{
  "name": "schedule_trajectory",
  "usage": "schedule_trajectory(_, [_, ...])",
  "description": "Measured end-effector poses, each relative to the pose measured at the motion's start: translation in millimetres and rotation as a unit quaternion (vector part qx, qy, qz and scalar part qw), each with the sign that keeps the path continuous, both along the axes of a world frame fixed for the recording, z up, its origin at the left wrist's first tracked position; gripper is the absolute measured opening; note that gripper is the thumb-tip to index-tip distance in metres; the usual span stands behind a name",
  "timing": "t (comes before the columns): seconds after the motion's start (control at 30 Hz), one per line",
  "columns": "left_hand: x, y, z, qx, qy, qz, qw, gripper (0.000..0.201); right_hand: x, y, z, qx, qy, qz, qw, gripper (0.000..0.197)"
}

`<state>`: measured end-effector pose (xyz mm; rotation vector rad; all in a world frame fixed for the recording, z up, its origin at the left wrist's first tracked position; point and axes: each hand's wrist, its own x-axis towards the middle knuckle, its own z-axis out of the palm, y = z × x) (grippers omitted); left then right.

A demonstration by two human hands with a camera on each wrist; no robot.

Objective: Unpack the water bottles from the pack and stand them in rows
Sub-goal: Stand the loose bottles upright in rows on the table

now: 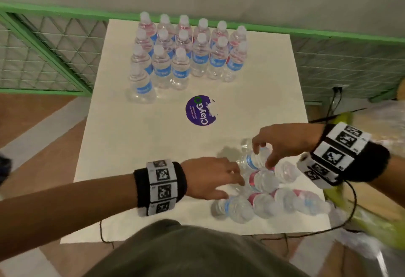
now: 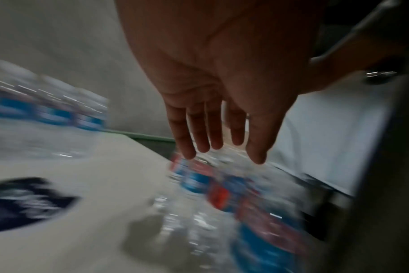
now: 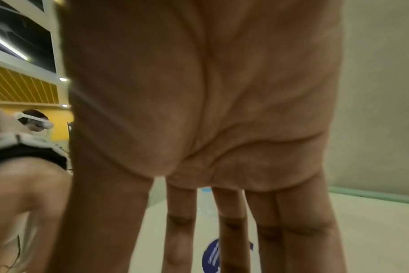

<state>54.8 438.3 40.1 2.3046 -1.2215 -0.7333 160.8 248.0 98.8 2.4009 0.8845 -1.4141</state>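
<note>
Several clear water bottles with blue labels (image 1: pixel 188 57) stand in rows at the far side of the white table (image 1: pixel 131 145). Several more bottles (image 1: pixel 263 195) lie loose in a heap at the near right corner. My right hand (image 1: pixel 262 157) is spread over the farthest lying bottle (image 1: pixel 251 161), index finger and thumb on either side of it; in the right wrist view its fingers (image 3: pixel 180 230) are straight. My left hand (image 1: pixel 232 185) reaches in from the left with straight fingers, their tips at the heap. The left wrist view shows this hand (image 2: pixel 222 153) just above the blurred bottles (image 2: pixel 222 194).
A round purple sticker (image 1: pixel 200 110) marks the table's middle. Green mesh fencing (image 1: pixel 43 53) runs behind and left of the table. Blurred clear and green plastic wrap (image 1: pixel 372 222) lies off the right edge beside a black cable (image 1: pixel 350 206). Another person (image 3: pixel 33 122) appears at the left of the right wrist view.
</note>
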Motion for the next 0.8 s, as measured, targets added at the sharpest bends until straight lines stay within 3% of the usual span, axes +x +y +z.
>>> schedule_trajectory(0.17, [-30,-55,-11,0.041,-0.012,-0.149,0.988,0.053,-18,-20,-32,0.041,-0.060,-0.047,0.996,0.040])
schedule_trajectory(0.33, [-28,-62,-23,0.035,-0.045,-0.170,0.984,0.033,-20,-22,-44,0.070,-0.089,-0.067,0.991,0.022])
schedule_trajectory(0.43, [-12,-48,-17,0.030,-0.014,-0.099,0.995,0.031,-11,-13,-41,0.093,-0.091,-0.081,0.988,0.021])
schedule_trajectory(0.57, [28,-7,-6,0.072,0.073,0.091,0.991,0.031,7,9,-29,0.138,-0.074,-0.150,0.976,0.011])
schedule_trajectory(0.8, [100,74,0,0.082,0.016,0.327,0.941,0.029,54,61,-28,0.201,-0.079,-0.207,0.954,0.005])
